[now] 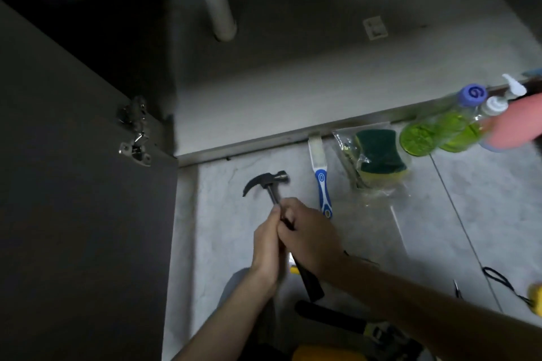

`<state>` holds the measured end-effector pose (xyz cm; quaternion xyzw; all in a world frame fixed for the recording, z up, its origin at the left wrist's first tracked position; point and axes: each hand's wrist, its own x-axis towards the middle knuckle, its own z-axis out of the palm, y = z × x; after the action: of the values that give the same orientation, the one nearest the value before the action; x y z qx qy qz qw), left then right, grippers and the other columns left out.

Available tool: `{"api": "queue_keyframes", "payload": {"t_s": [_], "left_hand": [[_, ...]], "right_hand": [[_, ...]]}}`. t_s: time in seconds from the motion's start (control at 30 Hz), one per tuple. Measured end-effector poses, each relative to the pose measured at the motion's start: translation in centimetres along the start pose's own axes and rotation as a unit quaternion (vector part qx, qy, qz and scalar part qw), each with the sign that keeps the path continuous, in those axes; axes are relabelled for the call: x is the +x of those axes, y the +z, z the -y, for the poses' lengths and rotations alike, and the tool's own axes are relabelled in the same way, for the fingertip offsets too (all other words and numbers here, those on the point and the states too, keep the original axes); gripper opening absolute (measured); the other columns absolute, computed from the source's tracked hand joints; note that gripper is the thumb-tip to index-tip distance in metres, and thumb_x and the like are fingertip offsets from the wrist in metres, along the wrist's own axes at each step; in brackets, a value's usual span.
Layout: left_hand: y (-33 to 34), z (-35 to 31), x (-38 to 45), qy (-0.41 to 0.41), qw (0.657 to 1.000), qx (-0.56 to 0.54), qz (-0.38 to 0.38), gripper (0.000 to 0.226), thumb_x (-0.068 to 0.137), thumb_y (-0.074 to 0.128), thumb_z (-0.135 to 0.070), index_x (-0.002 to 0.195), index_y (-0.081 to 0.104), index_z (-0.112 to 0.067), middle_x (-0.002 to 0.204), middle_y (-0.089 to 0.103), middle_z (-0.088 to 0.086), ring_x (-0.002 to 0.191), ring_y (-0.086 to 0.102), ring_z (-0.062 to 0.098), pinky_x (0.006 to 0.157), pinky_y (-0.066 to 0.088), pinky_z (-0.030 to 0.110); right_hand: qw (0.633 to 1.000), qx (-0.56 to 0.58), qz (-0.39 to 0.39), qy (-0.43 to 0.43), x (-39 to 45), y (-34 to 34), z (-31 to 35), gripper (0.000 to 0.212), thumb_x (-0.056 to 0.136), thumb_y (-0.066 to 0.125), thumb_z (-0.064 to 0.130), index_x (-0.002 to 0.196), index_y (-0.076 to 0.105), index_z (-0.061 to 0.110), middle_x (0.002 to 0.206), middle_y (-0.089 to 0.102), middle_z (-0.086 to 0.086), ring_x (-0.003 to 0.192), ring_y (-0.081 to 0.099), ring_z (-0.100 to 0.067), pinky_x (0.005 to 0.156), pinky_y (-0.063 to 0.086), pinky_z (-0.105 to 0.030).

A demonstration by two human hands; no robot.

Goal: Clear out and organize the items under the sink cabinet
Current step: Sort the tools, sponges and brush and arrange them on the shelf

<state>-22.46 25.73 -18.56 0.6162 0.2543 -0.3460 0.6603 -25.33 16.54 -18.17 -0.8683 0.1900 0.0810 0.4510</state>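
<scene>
A black claw hammer (266,182) is held over the grey floor in front of the open sink cabinet (293,91). My left hand (268,252) and my right hand (311,236) both grip its handle near the head, side by side. The handle's black end (312,284) sticks out below my hands. The hammer head points toward the cabinet's threshold. The cabinet floor inside looks bare except for a white drain pipe (215,0).
On the floor lie a blue-and-white brush (321,182), a bagged green-and-yellow sponge (378,157), green dish-soap bottles (440,129) and a pink bottle (516,123). The open cabinet door (82,199) stands at left. Black and yellow tools (366,334) lie near my knees.
</scene>
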Motion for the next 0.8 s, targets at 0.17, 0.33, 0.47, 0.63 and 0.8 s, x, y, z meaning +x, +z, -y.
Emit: {"api": "queue_keyframes", "payload": {"t_s": [0.17,0.33,0.47,0.63,0.8], "left_hand": [[-1.9,-1.6,1.3,0.030,0.999,-0.022,-0.018,0.034,0.105,0.043,-0.017,0.081,0.060,0.000,0.068,0.064,0.016,0.065,0.060,0.028,0.069,0.054,0.031],[-4.8,-1.2,2.9,0.030,0.997,0.031,-0.066,0.030,0.109,0.038,-0.019,0.093,0.058,-0.003,0.054,0.043,0.002,0.042,0.041,0.013,0.042,0.039,0.024],[-6.9,-2.4,5.1,0.059,0.991,0.084,-0.083,0.031,0.110,0.033,-0.019,0.107,0.058,-0.001,0.058,0.038,0.000,0.038,0.031,0.009,0.036,0.029,0.019],[-9.3,-3.0,6.7,0.125,0.961,0.193,-0.157,0.026,0.105,0.045,-0.015,0.086,0.059,-0.005,0.064,0.052,0.005,0.051,0.042,0.015,0.050,0.036,0.027],[-10.7,-1.9,7.0,0.174,0.907,0.314,-0.221,0.018,0.095,0.065,-0.018,0.081,0.066,-0.007,0.077,0.067,0.011,0.072,0.057,0.021,0.069,0.043,0.030]], "right_hand": [[0.994,0.022,0.077,-0.072,0.0,-1.2,-0.9,0.011,0.097,0.055,0.036,0.105,0.060,0.032,0.083,0.064,0.012,0.078,0.059,-0.001,0.070,0.042,-0.022],[0.956,-0.217,0.171,-0.101,-2.8,-2.8,-6.3,0.056,0.085,0.061,0.061,0.131,0.054,0.029,0.131,0.054,0.010,0.124,0.049,-0.013,0.095,0.042,-0.031],[0.895,-0.373,0.194,-0.150,-4.0,-1.1,-7.2,0.072,0.080,0.065,0.042,0.144,0.043,0.019,0.147,0.042,-0.002,0.133,0.041,-0.026,0.101,0.037,-0.037],[0.883,-0.399,0.169,-0.179,-2.3,-0.7,-5.5,0.053,0.084,0.057,0.044,0.128,0.051,0.016,0.130,0.050,-0.005,0.118,0.048,-0.025,0.087,0.043,-0.036],[0.945,-0.249,-0.004,-0.211,0.0,-1.5,-1.4,0.056,0.072,0.056,0.065,0.108,0.059,0.023,0.095,0.059,0.003,0.079,0.063,-0.022,0.054,0.042,-0.029]]}}
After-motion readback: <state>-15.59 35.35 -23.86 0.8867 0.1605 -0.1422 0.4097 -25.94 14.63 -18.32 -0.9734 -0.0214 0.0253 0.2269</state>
